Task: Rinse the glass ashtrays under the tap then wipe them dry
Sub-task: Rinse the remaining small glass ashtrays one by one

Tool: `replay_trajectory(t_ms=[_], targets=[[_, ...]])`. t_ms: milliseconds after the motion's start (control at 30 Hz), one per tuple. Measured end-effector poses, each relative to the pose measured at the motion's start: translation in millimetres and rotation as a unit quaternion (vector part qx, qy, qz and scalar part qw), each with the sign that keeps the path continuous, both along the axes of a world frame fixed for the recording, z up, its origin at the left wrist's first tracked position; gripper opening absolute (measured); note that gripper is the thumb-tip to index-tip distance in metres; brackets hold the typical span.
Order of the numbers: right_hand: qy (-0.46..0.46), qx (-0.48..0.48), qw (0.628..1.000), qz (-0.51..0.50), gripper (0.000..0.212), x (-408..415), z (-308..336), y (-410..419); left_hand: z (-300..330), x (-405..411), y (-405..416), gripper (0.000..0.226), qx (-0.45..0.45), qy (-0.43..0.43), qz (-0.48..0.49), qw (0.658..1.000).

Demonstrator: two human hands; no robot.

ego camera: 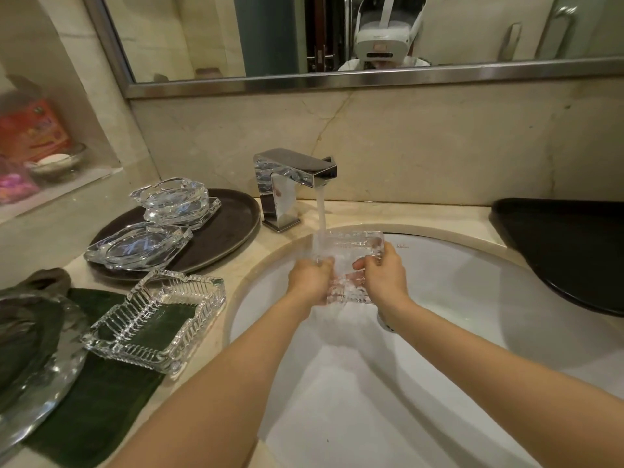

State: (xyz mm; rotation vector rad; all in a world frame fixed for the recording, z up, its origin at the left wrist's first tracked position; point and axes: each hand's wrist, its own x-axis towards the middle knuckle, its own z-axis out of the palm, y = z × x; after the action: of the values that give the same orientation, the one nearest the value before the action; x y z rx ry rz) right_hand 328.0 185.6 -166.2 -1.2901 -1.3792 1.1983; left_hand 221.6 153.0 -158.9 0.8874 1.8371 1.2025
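Your left hand (312, 276) and right hand (383, 275) grip opposite edges of a ribbed glass ashtray (349, 265), tilted under the tap (293, 184) over the sink (472, 298) so water sheets off. Another ribbed ashtray (155, 320) waits on the green cloth (94, 413) on the desk.

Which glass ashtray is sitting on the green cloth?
The square ridged ashtray, left of the sink. Two others sit on the brown tray; another is held under the tap.

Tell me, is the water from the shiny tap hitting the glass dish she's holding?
Touching. The head view shows the stream landing on the square ribbed glass ashtray.
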Motion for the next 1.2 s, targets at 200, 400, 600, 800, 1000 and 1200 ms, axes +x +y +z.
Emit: replay_trajectory(t_ms=[200,400,600,800,1000,1200], targets=[[0.115,-0.069,0.989,-0.066,0.021,0,-7,1,-1,5,-2,0.013,-0.057,-0.122,-0.049,0.990],[0.264,-0.117,0.956,-0.042,0.034,-13,-9,-11,-5,-5,5,0.038,0.008,-0.254,0.068,0.965],[0.312,-0.228,0.920,0.060,0.025,-18,-2,-18,-6,-6,6,0.014,0.013,-0.262,0.144,0.954],[0.063,-0.149,0.976,0.146,0.037,10,12,1,-6,-12,10,0.020,0.015,-0.050,0.117,0.992],[-0.029,-0.053,0.998,-0.011,0.013,2,-4,5,-4,3,4,0.018,0.027,0.000,0.002,1.000],[0.067,-0.109,0.987,-0.093,0.014,-1,-15,6,-7,6,0,0.018,-0.005,-0.056,-0.058,0.997]])
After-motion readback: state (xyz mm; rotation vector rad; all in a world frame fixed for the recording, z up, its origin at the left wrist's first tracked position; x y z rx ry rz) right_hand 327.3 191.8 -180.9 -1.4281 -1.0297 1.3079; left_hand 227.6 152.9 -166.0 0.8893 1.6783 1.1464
